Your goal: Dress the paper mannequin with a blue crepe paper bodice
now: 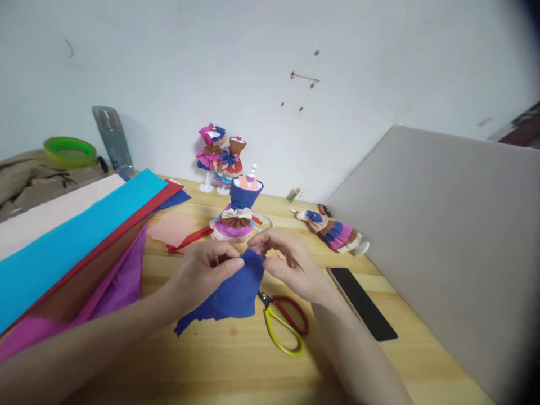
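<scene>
My left hand (213,273) pinches the upper left edge of a piece of blue crepe paper (236,292) between thumb and fingers. On the other side, my right hand (291,264) has its thumb and fingertips closed at the paper's upper right corner. The paper hangs down with a ragged lower edge. Partly beneath it and my right wrist lie scissors (287,326) with one red and one yellow handle, their blades hidden. Just beyond my hands stands a small dress form (246,194) in a blue bodice, with a pleated brown and cream bow at the waist.
Coloured paper sheets (84,219) are stacked at left, near a peach paper piece (172,226). Two dressed forms (211,152) stand by the wall; another (337,233) lies at right. A phone (363,304), tape roll (70,152), bottle (113,138) and grey panel (422,225) surround the workspace.
</scene>
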Available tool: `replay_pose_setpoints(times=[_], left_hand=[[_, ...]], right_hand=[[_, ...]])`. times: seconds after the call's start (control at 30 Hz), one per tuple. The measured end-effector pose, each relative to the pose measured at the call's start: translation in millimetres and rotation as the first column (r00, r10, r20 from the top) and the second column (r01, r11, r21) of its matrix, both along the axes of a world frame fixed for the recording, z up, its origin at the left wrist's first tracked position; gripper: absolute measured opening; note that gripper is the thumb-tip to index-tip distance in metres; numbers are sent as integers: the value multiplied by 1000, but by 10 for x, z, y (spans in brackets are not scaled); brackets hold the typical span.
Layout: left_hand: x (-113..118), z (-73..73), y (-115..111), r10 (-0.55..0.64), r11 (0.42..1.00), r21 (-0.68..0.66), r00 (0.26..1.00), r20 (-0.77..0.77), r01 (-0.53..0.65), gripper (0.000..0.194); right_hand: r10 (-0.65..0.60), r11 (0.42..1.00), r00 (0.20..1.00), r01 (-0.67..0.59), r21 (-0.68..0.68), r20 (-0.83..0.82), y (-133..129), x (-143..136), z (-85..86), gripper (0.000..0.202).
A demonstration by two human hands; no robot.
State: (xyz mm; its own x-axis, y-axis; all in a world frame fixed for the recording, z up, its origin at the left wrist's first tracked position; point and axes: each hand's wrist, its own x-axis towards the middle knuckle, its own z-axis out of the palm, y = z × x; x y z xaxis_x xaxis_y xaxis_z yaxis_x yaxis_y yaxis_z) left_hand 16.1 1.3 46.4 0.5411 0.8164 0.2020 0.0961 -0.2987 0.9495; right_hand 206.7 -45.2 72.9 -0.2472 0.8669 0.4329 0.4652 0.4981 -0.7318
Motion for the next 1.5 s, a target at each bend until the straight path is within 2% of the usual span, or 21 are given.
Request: replay_pose_setpoints(times=[0.07, 0.13, 0.33, 0.5, 0.77, 0.87, 1.03, 1.2, 1.5], left_hand=[[13, 12, 15, -38, 984, -172, 997, 72, 50, 23], [15, 20, 26, -55, 954, -286, 990, 131, 91, 23], [-2, -8, 72, -89, 846, -491, 964, 252, 206, 29], [-21, -84, 132, -162, 819, -496, 945, 284, 289, 32], [-53, -190, 187, -233, 772, -511, 916, 326, 378, 39], [-56, -181, 193, -257, 770, -502, 911, 322, 394, 43], [-59, -144, 176, -312, 738, -510, 893, 323, 442, 45], [-64, -122, 165, -363, 713, -517, 880, 306, 473, 47], [-74, -71, 142, -379, 724, -485, 870, 315, 491, 42]], right_hand=[[-32, 999, 999, 32, -38, -7, 29, -26, -45, 35], [-54, 996, 998, 52, -79, -25, 52, -48, -83, 24], [-37, 983, 995, 19, -181, -93, 84, -49, -109, 17], [4, 977, 987, -38, -211, -162, 84, -68, -102, 19], [-22, 990, 984, -3, -139, -175, 80, -104, -145, 19], [-9, 995, 982, -10, -99, -191, 71, -102, -158, 15], [30, 997, 983, -42, -63, -181, 55, -108, -165, 23], [84, 996, 986, -85, -1, -142, 30, -123, -131, 21], [147, 989, 982, -146, 16, -118, 27, -118, -115, 18]])
